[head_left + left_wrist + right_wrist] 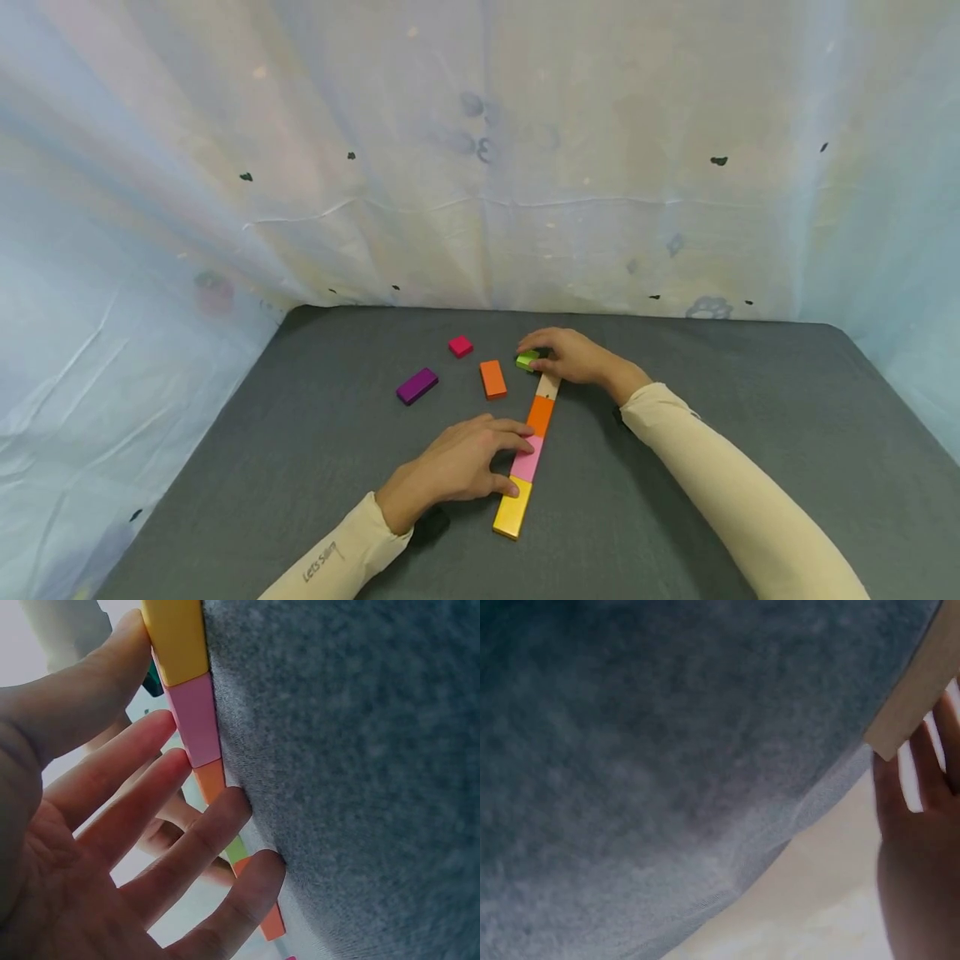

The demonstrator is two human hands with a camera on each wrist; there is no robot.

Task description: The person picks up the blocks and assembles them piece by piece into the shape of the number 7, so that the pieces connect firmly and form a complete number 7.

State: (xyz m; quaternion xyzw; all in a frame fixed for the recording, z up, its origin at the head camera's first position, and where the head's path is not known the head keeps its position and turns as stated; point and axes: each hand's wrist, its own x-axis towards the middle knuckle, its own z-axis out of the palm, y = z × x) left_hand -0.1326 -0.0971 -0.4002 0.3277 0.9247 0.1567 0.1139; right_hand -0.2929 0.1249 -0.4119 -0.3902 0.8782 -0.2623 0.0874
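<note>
holding green block (527, 360) in right hand (573, 354), left hand (467, 457) touching block row (527, 464)

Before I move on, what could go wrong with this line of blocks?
The left hand touches the yellow block and pink block, so a slip might skew them. The right hand has the green block close by the beige block and could bump it. The loose orange block lies near the green one and might get nudged.
</note>
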